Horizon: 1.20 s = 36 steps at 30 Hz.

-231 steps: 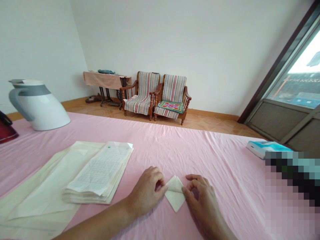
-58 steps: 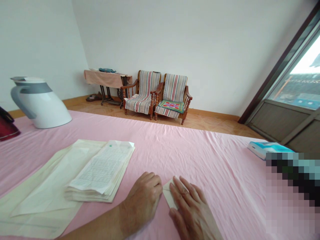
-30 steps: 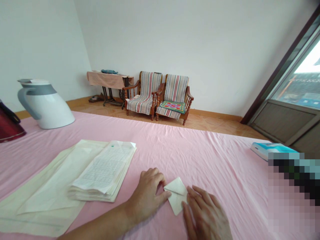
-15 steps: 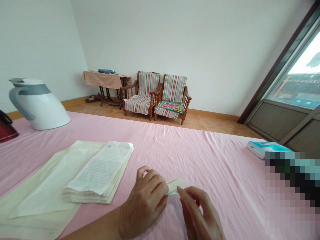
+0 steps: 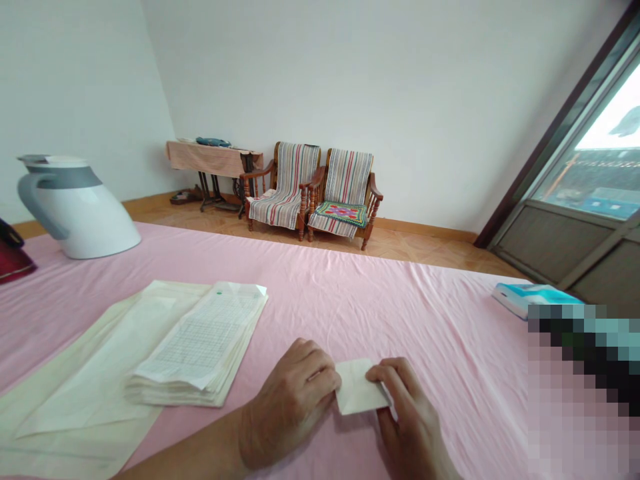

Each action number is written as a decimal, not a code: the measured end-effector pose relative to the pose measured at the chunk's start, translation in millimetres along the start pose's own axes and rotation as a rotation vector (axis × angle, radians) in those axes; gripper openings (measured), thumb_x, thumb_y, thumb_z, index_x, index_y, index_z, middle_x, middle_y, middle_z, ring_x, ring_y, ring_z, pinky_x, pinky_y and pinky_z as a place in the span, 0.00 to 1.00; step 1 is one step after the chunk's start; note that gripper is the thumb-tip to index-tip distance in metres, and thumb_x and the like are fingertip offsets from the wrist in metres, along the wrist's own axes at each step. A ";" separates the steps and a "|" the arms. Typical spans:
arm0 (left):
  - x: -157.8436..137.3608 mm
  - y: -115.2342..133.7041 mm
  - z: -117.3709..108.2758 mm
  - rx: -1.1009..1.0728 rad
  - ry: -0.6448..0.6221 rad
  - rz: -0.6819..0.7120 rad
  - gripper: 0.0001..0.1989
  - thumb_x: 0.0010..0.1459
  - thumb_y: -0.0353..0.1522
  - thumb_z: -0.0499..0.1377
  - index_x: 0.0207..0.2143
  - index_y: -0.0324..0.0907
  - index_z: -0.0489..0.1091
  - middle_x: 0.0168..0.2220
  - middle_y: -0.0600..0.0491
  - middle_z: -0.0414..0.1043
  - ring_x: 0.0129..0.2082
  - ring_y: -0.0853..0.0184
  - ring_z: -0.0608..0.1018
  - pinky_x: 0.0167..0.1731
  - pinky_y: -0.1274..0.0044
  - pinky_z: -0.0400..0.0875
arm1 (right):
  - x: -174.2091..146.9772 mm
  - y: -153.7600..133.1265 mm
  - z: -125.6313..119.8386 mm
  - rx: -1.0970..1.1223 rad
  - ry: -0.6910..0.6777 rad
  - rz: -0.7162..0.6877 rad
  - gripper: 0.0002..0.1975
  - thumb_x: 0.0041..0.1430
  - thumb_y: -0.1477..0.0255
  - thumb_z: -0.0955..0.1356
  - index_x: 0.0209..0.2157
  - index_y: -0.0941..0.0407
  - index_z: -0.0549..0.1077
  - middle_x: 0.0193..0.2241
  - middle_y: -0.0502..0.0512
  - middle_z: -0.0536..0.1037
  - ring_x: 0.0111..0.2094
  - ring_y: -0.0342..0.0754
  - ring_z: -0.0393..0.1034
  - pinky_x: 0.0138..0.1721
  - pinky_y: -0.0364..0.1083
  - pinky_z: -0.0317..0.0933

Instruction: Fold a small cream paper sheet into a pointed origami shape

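Note:
A small folded piece of pale paper (image 5: 359, 388) is held between my two hands, its broad face toward me. My left hand (image 5: 295, 403) pinches its left edge with curled fingers. On the other side my right hand (image 5: 407, 407) grips the right edge, fingers on top and thumb underneath. The paper is just above the pink cloth (image 5: 400, 300), and I cannot tell whether it touches it. To the left lies a stack of grid-printed paper sheets (image 5: 200, 347), resting partly on larger pale sheets (image 5: 85, 393).
A white and grey jug (image 5: 95, 213) stands at the far left, with a dark red object (image 5: 15, 257) beside it. At the right lies a blue and white packet (image 5: 535, 293); a pixelated patch covers the area below it. Two wooden chairs (image 5: 345, 180) stand beyond the table.
The folded paper has turned from a narrow, tilted view to a flatter, squarer face. My right hand has shifted its grip along the right edge; my left hand has barely moved.

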<state>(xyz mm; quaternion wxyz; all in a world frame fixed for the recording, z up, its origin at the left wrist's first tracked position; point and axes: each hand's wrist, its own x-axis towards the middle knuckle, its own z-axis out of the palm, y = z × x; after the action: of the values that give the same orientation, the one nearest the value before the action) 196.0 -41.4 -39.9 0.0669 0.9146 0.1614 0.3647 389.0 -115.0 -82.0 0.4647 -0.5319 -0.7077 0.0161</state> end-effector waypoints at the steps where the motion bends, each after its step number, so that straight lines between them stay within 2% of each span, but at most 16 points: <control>1: -0.8 -0.3 0.8 0.000 -0.014 0.003 0.08 0.64 0.23 0.52 0.32 0.39 0.66 0.31 0.51 0.69 0.33 0.64 0.68 0.34 0.72 0.62 | 1.0 0.3 0.4 0.019 -0.020 0.020 0.18 0.54 0.86 0.56 0.40 0.53 0.65 0.34 0.54 0.67 0.33 0.46 0.69 0.30 0.41 0.64; 6: -1.8 -0.1 3.4 -0.003 -0.097 -0.010 0.07 0.65 0.24 0.51 0.33 0.39 0.67 0.34 0.50 0.70 0.35 0.64 0.70 0.36 0.73 0.65 | 7.2 -0.7 -0.2 0.090 -0.091 0.072 0.13 0.56 0.84 0.57 0.36 0.53 0.64 0.32 0.51 0.67 0.30 0.44 0.67 0.30 0.41 0.62; 10: -2.8 0.5 4.0 -0.018 -0.145 -0.033 0.09 0.64 0.22 0.50 0.33 0.39 0.66 0.32 0.50 0.70 0.33 0.65 0.71 0.34 0.74 0.66 | 10.5 -2.8 -1.0 0.132 -0.130 0.077 0.11 0.58 0.83 0.57 0.34 0.53 0.62 0.30 0.50 0.68 0.30 0.44 0.67 0.29 0.41 0.61; 15: -6.3 -0.6 4.4 -0.018 -0.123 -0.126 0.07 0.62 0.21 0.53 0.33 0.38 0.65 0.33 0.50 0.69 0.33 0.64 0.71 0.33 0.75 0.67 | 11.7 -9.0 -5.2 -0.007 -0.104 -0.067 0.10 0.60 0.81 0.59 0.39 0.54 0.65 0.37 0.57 0.70 0.38 0.49 0.67 0.37 0.47 0.63; 18: -7.4 -3.2 6.0 0.010 -0.150 -0.159 0.07 0.61 0.21 0.54 0.32 0.39 0.64 0.34 0.51 0.69 0.34 0.64 0.71 0.33 0.74 0.67 | 10.4 -11.9 -6.8 -0.115 -0.120 -0.152 0.10 0.59 0.81 0.59 0.38 0.54 0.66 0.36 0.56 0.71 0.35 0.50 0.66 0.34 0.48 0.60; 24: -5.9 -5.8 4.8 0.020 -0.322 -0.134 0.07 0.62 0.21 0.55 0.32 0.39 0.64 0.34 0.53 0.69 0.35 0.65 0.70 0.36 0.74 0.66 | 9.1 -10.5 -6.5 -0.213 -0.196 -0.204 0.08 0.59 0.80 0.61 0.33 0.54 0.68 0.31 0.55 0.72 0.31 0.50 0.63 0.31 0.48 0.55; 29: -2.8 -3.5 -8.3 -0.021 -0.334 -0.094 0.05 0.62 0.22 0.56 0.34 0.40 0.66 0.38 0.51 0.69 0.39 0.64 0.69 0.39 0.75 0.65 | 8.2 -6.7 -9.4 -0.224 -0.245 -0.229 0.10 0.58 0.81 0.62 0.37 0.55 0.70 0.36 0.55 0.74 0.35 0.50 0.66 0.34 0.49 0.56; 33: -2.4 -4.8 -12.0 -0.021 -0.358 -0.048 0.06 0.62 0.24 0.57 0.31 0.40 0.66 0.34 0.53 0.69 0.35 0.65 0.68 0.36 0.75 0.63 | 8.2 -7.1 -11.2 -0.212 -0.252 -0.236 0.13 0.56 0.82 0.62 0.40 0.55 0.71 0.40 0.56 0.74 0.38 0.51 0.67 0.38 0.50 0.59; 36: -3.8 -7.3 -8.9 -0.032 -0.357 -0.041 0.07 0.62 0.24 0.58 0.30 0.40 0.66 0.32 0.54 0.69 0.34 0.66 0.68 0.36 0.75 0.61 | 8.1 -8.0 -10.8 -0.175 -0.211 -0.201 0.12 0.56 0.81 0.63 0.38 0.54 0.72 0.40 0.57 0.74 0.39 0.51 0.68 0.38 0.51 0.60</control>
<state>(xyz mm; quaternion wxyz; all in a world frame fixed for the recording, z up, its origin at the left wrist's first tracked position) 185.5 -35.8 -37.6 0.1166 0.9601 0.1598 0.1974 390.4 -117.3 -66.6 0.3387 -0.4921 -0.8011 -0.0365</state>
